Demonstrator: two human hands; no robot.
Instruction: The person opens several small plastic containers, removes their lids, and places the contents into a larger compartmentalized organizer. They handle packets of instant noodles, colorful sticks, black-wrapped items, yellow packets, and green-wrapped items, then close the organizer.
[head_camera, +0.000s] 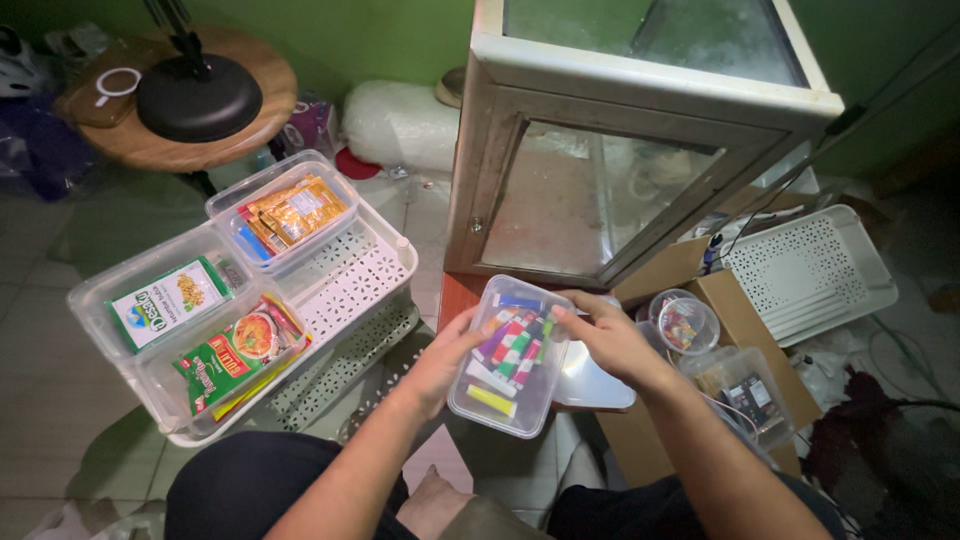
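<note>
Clear plastic box (512, 357) of small coloured packets held near centre, above lap: left hand (443, 362) grips left side, right hand (608, 338) pinches far right rim. Likely light, thin-walled, slippery; best held by both long sides. Left: white tray (352, 290) with sachet tubs (283, 213). Far: glass cabinet (620, 150).

We hold a clear plastic box (512, 358) of small colourful packets | our left hand (445, 358) grips its left side | our right hand (605, 335) pinches its right rim | white tray (345, 290) of sachet tubs lies left | glass cabinet (620, 130) stands ahead
</note>
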